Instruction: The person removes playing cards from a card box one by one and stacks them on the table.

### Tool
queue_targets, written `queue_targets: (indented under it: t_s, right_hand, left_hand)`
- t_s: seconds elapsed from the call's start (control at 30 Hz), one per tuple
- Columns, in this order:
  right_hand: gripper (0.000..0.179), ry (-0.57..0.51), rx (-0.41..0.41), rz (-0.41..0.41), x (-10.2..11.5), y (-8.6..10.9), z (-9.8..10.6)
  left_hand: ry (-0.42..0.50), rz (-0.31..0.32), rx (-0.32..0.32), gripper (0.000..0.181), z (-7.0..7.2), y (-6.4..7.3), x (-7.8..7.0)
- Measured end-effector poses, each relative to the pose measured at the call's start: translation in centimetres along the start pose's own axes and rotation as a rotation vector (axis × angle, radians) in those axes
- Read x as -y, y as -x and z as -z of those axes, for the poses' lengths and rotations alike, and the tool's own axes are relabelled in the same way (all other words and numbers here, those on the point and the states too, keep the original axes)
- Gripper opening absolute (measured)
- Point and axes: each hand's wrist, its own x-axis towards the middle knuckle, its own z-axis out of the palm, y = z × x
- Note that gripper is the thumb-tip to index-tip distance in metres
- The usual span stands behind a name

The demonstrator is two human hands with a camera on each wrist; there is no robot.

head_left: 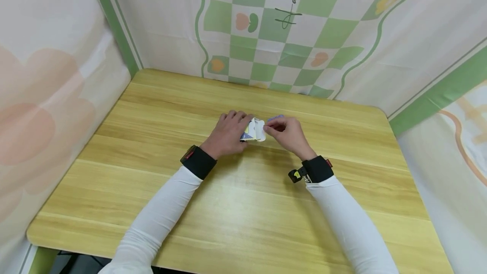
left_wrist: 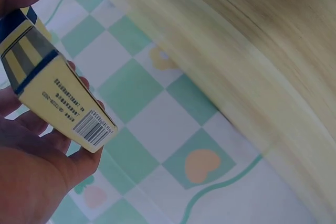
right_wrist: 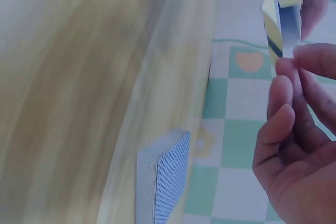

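Note:
My left hand (head_left: 227, 136) grips a small playing-card box (head_left: 250, 131), thumb on one side and fingers on the other. Its cream end with a barcode (left_wrist: 93, 128) and dark blue bands show in the left wrist view. The box's other end is open, its white flap (head_left: 260, 130) sticking out to the right. At that flap, thumb and forefinger of my right hand (head_left: 291, 135) pinch the tip. A deck of cards (right_wrist: 170, 182) with blue patterned backs lies on the table just beyond my right hand, partly hidden by it in the head view.
The wooden table (head_left: 236, 206) has rounded corners and spreads out around both hands. Behind it hangs a green and white checked curtain (head_left: 262, 50). Pale curtains also flank the table on the left and right.

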Motion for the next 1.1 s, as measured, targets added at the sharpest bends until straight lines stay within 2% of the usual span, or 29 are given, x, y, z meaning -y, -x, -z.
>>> queue_targets:
  t_s: [0.4, 0.77, 1.1]
  right_hand:
    - [0.017, 0.093, 0.052, -0.006, 1.0, -0.3, -1.1]
    - [0.016, 0.037, 0.082, -0.016, 1.1, -0.3, -1.2]
    - [0.016, 0.040, 0.089, -0.052, 1.3, -0.2, -1.2]
  left_hand:
    - [-0.034, -0.053, -0.018, 0.075, 0.3, -0.1, -0.2]
    - [-0.011, -0.047, -0.002, 0.074, 0.4, 0.1, -0.3]
    - [-0.023, -0.050, 0.003, 0.075, 0.2, 0.2, -0.2]
